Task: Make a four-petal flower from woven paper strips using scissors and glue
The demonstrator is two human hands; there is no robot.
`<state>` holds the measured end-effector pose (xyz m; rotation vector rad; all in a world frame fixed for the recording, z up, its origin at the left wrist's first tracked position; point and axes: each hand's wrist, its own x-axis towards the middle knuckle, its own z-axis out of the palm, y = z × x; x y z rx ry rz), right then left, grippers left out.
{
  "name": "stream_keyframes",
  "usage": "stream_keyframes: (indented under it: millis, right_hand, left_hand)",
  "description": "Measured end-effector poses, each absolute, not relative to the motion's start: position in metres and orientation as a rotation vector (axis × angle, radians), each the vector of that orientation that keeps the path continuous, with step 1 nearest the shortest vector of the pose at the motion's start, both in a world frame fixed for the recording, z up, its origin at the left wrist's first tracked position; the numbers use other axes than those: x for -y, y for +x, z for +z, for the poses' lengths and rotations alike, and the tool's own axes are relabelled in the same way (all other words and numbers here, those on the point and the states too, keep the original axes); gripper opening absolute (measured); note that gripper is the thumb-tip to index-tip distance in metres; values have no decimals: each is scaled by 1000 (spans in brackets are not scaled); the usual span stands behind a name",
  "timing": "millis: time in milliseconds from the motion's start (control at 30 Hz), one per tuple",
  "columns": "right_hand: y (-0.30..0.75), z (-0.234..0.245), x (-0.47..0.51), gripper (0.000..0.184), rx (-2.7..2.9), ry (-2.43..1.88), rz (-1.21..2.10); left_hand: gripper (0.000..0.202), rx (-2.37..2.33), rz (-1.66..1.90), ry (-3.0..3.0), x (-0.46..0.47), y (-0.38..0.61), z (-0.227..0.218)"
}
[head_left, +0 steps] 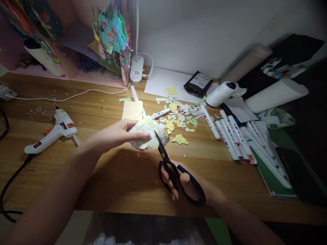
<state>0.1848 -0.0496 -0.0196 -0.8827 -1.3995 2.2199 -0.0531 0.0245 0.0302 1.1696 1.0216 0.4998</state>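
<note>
Between the thumb and fingers of my left hand (124,132) is a piece of white paper (145,127) with pale green-yellow marks, held above the wooden table. My right hand (182,182) has its thumb and fingers through the handles of black scissors (166,160). The scissor blades point up and left, and their tip lies over the paper's right part. Just behind the paper, a white marker (161,113) and a cream paper square (132,109) lie on the table. Yellow and green paper scraps (180,139) are scattered close to the blades.
A white glue gun (53,131) with a black cord lies at left. Several markers (233,136) lie at right near paper rolls (222,95). A black packet (198,84), a power strip (137,69) and a decorated box (125,44) stand along the back.
</note>
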Motion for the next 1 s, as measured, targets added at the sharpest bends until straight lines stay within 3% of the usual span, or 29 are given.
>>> stream_keyframes:
  millis: [433, 767, 1000]
  right_hand:
    - [184, -11, 40, 70, 1223, -775, 2365]
    - [187, -10, 39, 70, 1454, -814, 2257]
    - [181, -32, 48, 74, 1239, -783, 2159]
  left_hand:
    - [23, -1014, 437, 1119, -21, -46, 28]
    - [23, -1033, 420, 1156, -23, -47, 30]
    - [29, -1071, 611, 1087, -16, -31, 27]
